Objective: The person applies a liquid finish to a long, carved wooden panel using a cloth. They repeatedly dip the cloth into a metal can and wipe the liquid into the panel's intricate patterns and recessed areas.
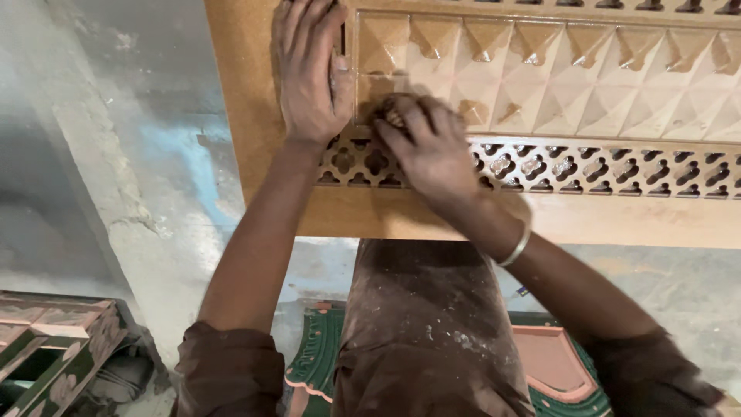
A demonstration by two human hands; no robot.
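The camera on my head looks steeply down, close over the carved wooden panel (540,85) and my forearms.

Carved wooden panel (540,220), light tan, spanning the upper part of the frame from left of centre to the right edge, its near edge a plain flat band. Upper field: rows of raised pyramid facets, pale and dusty. Below it, a pierced fretwork strip of repeated quatrefoil openings running rightward. Left hand (309,73), upper centre-left, lies flat, palm down, on the panel's plain border beside the facets. Right hand (428,147), centre, is curled with its fingers pressed at the lower left corner of the faceted field, over the fretwork; whatever it holds is hidden
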